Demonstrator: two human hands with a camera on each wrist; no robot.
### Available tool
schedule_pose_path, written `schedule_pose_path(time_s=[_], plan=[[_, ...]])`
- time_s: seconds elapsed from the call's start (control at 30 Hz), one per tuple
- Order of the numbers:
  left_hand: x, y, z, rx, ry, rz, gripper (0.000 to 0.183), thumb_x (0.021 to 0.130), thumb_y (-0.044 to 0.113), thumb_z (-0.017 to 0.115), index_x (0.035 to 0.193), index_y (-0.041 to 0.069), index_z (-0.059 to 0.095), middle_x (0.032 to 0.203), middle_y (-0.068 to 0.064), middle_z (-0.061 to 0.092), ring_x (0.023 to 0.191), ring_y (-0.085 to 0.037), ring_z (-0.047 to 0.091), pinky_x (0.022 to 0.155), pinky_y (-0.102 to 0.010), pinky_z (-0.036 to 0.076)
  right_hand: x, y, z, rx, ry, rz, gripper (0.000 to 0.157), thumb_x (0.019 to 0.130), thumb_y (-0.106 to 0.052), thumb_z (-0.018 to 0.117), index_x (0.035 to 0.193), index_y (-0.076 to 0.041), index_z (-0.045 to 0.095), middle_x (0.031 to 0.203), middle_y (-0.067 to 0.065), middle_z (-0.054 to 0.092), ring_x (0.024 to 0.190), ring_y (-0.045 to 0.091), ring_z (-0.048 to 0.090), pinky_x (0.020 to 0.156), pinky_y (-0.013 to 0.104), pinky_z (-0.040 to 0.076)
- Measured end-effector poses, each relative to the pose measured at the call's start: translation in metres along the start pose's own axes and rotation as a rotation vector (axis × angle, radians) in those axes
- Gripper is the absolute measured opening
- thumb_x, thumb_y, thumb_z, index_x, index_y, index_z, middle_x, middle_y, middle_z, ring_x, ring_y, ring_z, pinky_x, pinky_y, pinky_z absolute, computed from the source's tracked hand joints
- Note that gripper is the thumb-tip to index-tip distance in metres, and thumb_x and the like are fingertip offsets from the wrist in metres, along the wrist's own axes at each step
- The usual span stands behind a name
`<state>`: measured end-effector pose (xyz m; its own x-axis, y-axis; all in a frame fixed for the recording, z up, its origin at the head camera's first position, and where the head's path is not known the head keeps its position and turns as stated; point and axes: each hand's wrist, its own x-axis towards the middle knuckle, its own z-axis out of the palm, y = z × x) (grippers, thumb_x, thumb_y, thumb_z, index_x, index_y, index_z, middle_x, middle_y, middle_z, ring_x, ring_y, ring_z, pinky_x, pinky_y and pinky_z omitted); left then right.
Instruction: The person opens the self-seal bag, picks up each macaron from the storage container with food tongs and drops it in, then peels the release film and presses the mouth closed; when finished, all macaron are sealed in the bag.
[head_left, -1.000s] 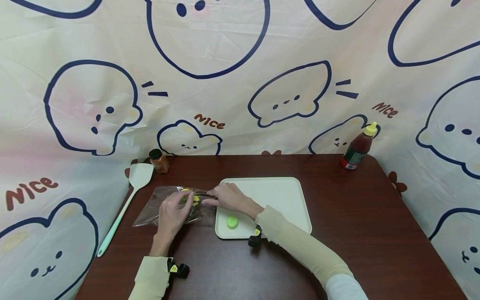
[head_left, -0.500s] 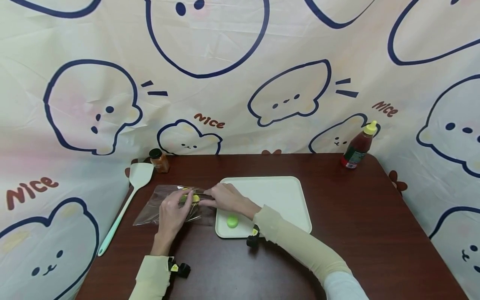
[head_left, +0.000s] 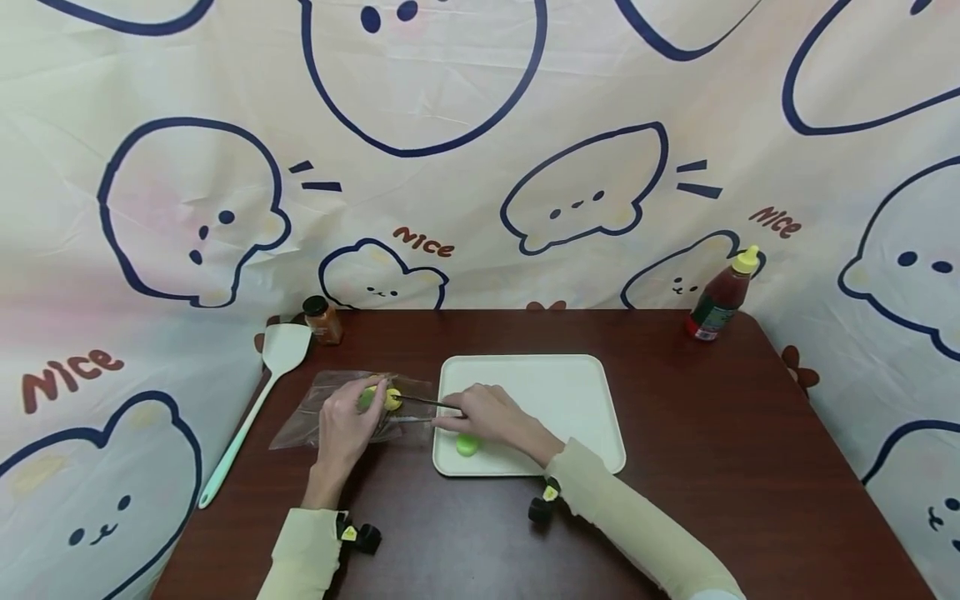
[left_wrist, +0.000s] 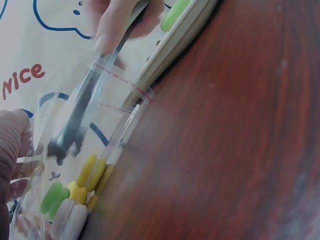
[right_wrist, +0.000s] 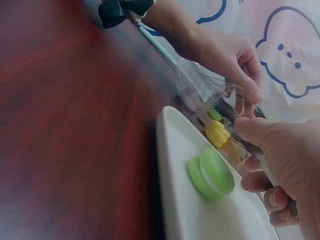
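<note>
My left hand [head_left: 347, 421] pinches the edge of a clear plastic bag [head_left: 303, 421] lying on the table, left of the tray. Inside the bag, the left wrist view shows yellow macarons [left_wrist: 91, 172], a green macaron [left_wrist: 54, 199] and a pale macaron [left_wrist: 69, 220]. My right hand [head_left: 498, 421], over the tray's left side, grips metal tongs [head_left: 429, 402] that point left into the bag's mouth. In the left wrist view their blurred tips hang above the macarons; whether they touch one is unclear. A light green macaron [right_wrist: 215, 172] sits on the white tray [head_left: 555, 400].
A pale spatula [head_left: 281, 350] lies along the table's left edge. Near it stands a dark-lidded spice jar [head_left: 323, 322]. A red sauce bottle [head_left: 720, 300] with a yellow cap stands at the back right corner. A patterned cloth [head_left: 480, 200] hangs behind the table.
My right hand has shifted right and slightly toward me, exposing more of the tongs between it and the bag. My left hand stays at the bag.
</note>
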<state>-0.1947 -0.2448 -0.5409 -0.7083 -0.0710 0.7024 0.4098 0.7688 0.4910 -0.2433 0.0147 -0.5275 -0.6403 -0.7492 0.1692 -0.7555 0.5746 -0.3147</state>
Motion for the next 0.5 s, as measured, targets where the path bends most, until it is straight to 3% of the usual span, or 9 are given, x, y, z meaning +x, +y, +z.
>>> schedule_pose_path(time_s=[0.23, 0.5], plan=[[0.0, -0.001, -0.001, 0.007, -0.006, -0.006, 0.012, 0.093, 0.01, 0.079, 0.103, 0.002, 0.08, 0.096, -0.016, 0.079, 0.088, -0.037, 0.075, 0.074, -0.056, 0.058, -0.042, 0.004, -0.005, 0.049, 0.016, -0.001, 0.047, 0.103, -0.058, 0.058, 0.071, -0.024, 0.051, 0.057, -0.017, 0.027, 0.051, -0.002, 0.027, 0.046, 0.021, 0.023], [0.0, -0.002, -0.003, 0.008, -0.014, -0.012, 0.012, 0.093, 0.01, 0.079, 0.103, 0.004, 0.081, 0.097, -0.016, 0.079, 0.089, -0.037, 0.075, 0.075, -0.055, 0.058, -0.071, 0.009, -0.012, 0.03, 0.084, 0.007, 0.042, 0.103, -0.055, 0.06, 0.074, -0.025, 0.053, 0.058, -0.018, 0.026, 0.052, -0.002, 0.027, 0.047, 0.02, 0.022]])
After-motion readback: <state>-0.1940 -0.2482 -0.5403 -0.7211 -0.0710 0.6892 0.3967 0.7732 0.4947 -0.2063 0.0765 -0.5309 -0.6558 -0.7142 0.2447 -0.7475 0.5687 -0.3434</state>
